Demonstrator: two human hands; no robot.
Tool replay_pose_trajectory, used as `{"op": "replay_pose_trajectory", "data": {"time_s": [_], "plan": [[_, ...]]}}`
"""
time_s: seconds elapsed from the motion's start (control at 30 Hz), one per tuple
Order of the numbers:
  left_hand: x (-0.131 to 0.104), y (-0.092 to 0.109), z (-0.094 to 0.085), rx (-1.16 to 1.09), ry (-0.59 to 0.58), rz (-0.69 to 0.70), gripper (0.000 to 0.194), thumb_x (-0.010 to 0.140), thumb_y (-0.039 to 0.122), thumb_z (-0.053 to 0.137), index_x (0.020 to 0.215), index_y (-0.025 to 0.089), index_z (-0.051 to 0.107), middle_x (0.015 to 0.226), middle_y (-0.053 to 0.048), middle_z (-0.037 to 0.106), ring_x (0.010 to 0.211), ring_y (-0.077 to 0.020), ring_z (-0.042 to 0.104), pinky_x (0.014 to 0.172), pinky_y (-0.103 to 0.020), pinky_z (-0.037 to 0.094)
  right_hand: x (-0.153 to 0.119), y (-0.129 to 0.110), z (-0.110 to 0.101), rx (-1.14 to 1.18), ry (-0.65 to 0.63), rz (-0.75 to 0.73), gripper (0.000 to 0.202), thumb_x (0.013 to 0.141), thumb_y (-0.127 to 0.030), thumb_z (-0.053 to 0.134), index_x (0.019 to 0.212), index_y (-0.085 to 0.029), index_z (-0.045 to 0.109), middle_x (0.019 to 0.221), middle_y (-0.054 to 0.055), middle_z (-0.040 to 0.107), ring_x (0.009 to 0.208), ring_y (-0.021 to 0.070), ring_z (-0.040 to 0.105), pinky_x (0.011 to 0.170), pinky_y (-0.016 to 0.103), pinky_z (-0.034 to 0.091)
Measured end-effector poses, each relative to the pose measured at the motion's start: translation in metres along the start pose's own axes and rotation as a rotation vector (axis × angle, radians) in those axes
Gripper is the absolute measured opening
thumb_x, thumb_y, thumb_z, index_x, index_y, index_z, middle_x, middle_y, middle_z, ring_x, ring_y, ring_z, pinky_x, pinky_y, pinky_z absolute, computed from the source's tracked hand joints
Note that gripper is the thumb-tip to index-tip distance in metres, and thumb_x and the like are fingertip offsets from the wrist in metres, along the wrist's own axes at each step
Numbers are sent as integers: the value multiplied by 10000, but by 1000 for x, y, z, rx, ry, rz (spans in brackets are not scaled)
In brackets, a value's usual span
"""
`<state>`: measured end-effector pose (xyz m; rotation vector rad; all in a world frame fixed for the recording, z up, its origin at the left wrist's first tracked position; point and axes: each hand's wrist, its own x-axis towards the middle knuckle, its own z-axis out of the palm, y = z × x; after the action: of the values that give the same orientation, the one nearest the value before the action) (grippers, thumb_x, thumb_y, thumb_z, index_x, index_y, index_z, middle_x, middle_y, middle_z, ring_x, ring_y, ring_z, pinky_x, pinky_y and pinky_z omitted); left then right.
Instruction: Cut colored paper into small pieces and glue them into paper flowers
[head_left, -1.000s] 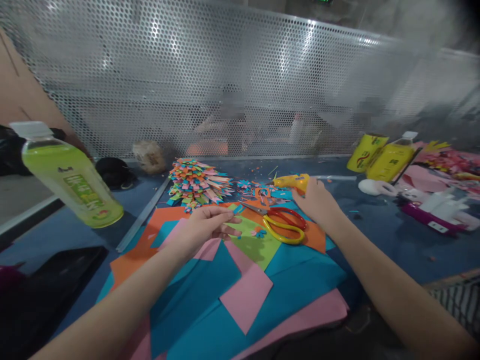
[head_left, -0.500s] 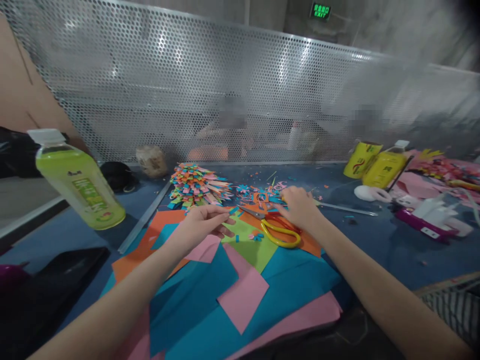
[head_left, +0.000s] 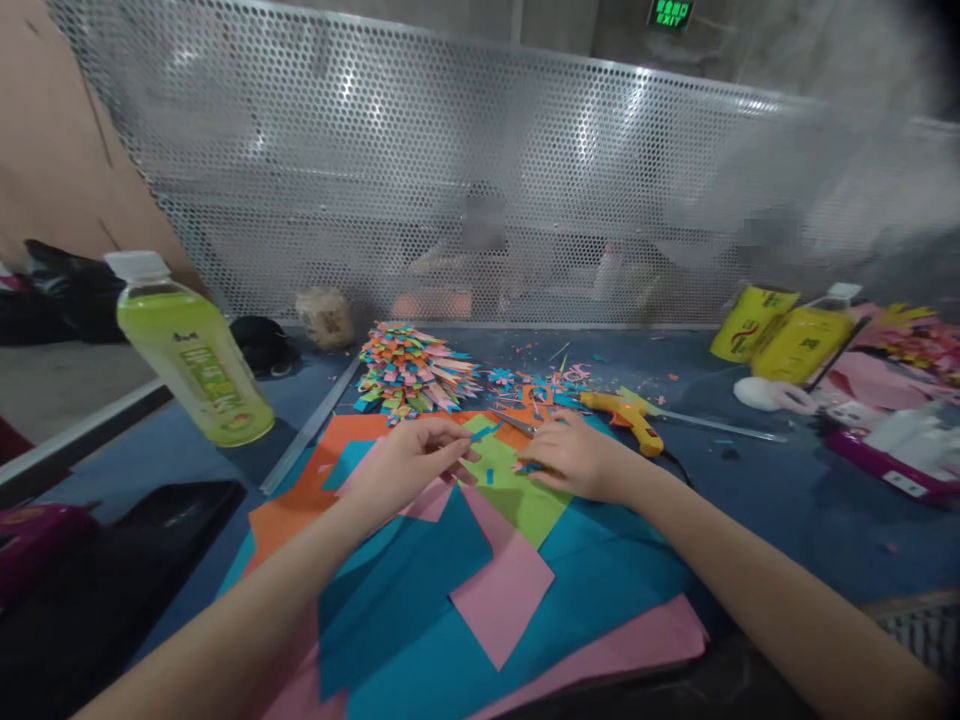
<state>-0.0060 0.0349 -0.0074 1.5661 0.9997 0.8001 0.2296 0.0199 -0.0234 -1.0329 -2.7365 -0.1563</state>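
My left hand (head_left: 424, 458) hovers over the paper sheets with thumb and fingertips pinched together; whatever they hold is too small to make out. Beside it, my right hand (head_left: 581, 455) has its fingers closed at a small blue-and-pink paper flower (head_left: 528, 467). Under that hand, most of the scissors is hidden, leaving the blades (head_left: 514, 419) in sight. Small blue paper strips (head_left: 490, 476) lie on a green sheet (head_left: 544, 505). Just behind my right hand rests a yellow hot glue gun (head_left: 630, 412). A cone of layered coloured paper strips (head_left: 412, 370) lies beyond my left hand.
Blue sheets (head_left: 405, 600) and pink sheets (head_left: 506, 600) cover the near table. A green drink bottle (head_left: 199, 360) stands left, by a clear stick (head_left: 311, 425). Yellow bottle (head_left: 802, 335) and purple box (head_left: 892, 465) are right. A perforated metal screen (head_left: 450, 130) closes the back.
My right hand has come nearer, from the glue gun to the small paper flower, uncovering the gun and covering the scissors' handles. The view has shifted slightly; my left hand stays pinched.
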Motion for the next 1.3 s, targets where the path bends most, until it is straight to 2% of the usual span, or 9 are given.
{"op": "replay_pose_trajectory", "data": {"time_s": [0.13, 0.23, 0.33, 0.4, 0.5, 0.63, 0.83, 1.13, 1.3], "plan": [[-5, 3, 2, 42, -4, 29, 208, 719, 334, 625, 769, 132, 618, 737, -47, 688, 582, -153, 674, 518, -221, 478, 3, 2, 5, 58, 35, 3, 263, 874, -204, 429, 895, -119, 677, 820, 131, 700, 807, 219, 617, 723, 347, 425], [-7, 4, 1, 80, 28, 74, 208, 750, 337, 585, 758, 131, 605, 736, -51, 677, 598, -158, 676, 525, -229, 487, 2, 2, 7, 119, 85, 68, 288, 873, -180, 405, 996, -116, 657, 891, 127, 702, 815, 209, 632, 706, 323, 467], [-6, 3, 0, 76, 55, 104, 181, 756, 313, 571, 756, 134, 599, 732, -43, 668, 606, -152, 673, 538, -234, 495, 2, -3, 8, 430, 222, 248, 312, 851, -193, 437, 1114, -145, 598, 1002, 96, 685, 864, 191, 645, 724, 304, 506], [-6, 3, 0, 81, 62, 97, 179, 758, 312, 569, 754, 135, 597, 737, -44, 670, 603, -149, 668, 537, -239, 497, 4, -7, 9, 707, 286, 375, 292, 820, -227, 479, 1075, -145, 598, 945, 84, 685, 770, 175, 658, 665, 301, 536], [-8, 4, 1, 132, 75, 88, 191, 762, 316, 566, 747, 129, 601, 726, -50, 671, 596, -146, 656, 541, -250, 501, 6, -15, 8, 1051, 278, 502, 260, 793, -285, 516, 1008, -150, 571, 747, 32, 650, 580, 133, 631, 514, 277, 554], [-12, 8, 7, 131, 98, 77, 145, 760, 260, 569, 720, 125, 604, 675, -37, 665, 573, -123, 639, 539, -233, 496, 7, -23, 3, 1344, 299, 595, 277, 757, -332, 579, 976, -177, 512, 722, 1, 610, 584, 145, 655, 402, 227, 536], [-16, 12, 15, 27, 89, 15, 62, 737, 169, 585, 735, 123, 626, 627, -20, 675, 547, -112, 640, 511, -200, 478, 6, -33, -7, 1447, 388, 570, 259, 725, -327, 643, 899, -179, 519, 761, -7, 581, 516, 103, 617, 341, 190, 507], [-13, 4, 15, -162, 40, -161, 147, 690, 271, 663, 721, 128, 678, 672, -40, 700, 580, -107, 634, 539, -193, 477, 2, -34, -7, 1519, 396, 567, 171, 742, -250, 639, 873, -177, 557, 830, 12, 609, 580, 94, 620, 427, 206, 528], [-14, 5, 17, -209, 37, -166, 143, 670, 271, 686, 690, 130, 671, 633, -26, 684, 566, -99, 620, 537, -192, 465, 3, -35, -9, 1543, 394, 579, 206, 695, -222, 679, 847, -170, 549, 771, 6, 625, 608, 104, 626, 458, 207, 528]]}}
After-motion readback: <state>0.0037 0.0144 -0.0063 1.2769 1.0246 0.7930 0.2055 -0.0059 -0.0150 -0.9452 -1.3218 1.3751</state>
